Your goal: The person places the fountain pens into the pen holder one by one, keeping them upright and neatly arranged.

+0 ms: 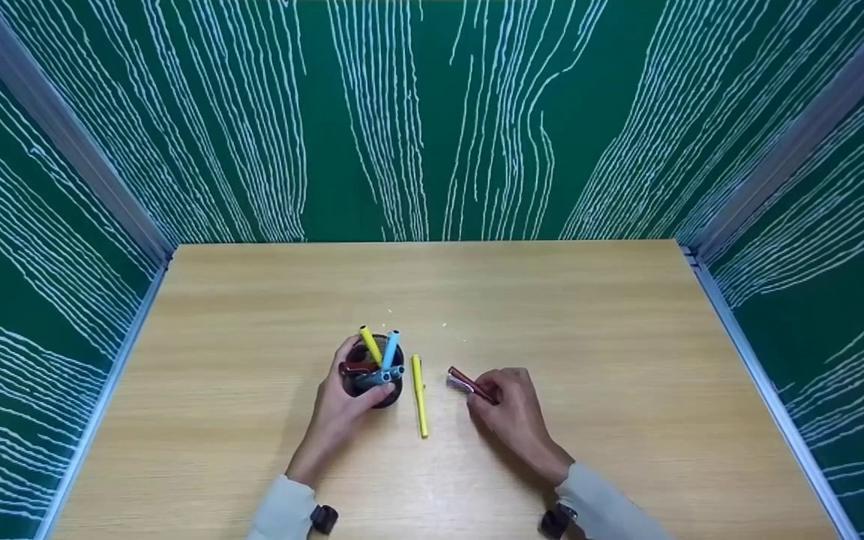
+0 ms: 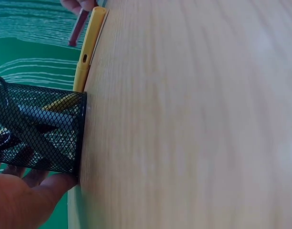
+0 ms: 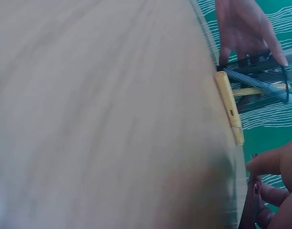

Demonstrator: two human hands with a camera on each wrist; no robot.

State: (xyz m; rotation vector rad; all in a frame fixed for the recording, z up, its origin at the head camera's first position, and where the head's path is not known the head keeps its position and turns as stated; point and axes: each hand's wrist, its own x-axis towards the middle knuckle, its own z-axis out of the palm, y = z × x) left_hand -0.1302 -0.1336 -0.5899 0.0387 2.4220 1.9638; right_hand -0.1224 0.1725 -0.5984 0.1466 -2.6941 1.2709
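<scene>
A black mesh pen holder (image 1: 385, 397) stands upright on the table, with my left hand (image 1: 338, 401) curled round its left side. In it lean a yellow pen (image 1: 370, 344), a light blue pen (image 1: 391, 349), a dark red pen (image 1: 355, 368) and several blue-grey ones. My right hand (image 1: 511, 405) pinches another dark red pen (image 1: 469, 383) with a silvery clip between thumb and fingers, a little above the table. Between the hands a yellow pen (image 1: 419, 397) lies flat on the wood, just right of the holder. The left wrist view shows the holder's mesh wall (image 2: 41, 129) near the thumb.
The wooden table (image 1: 589, 315) is bounded at the back and both sides by green panels (image 1: 447, 150) with wavy white lines. Silvery metal strips (image 1: 762, 382) edge the side panels. A few tiny pale specks lie behind the pen holder.
</scene>
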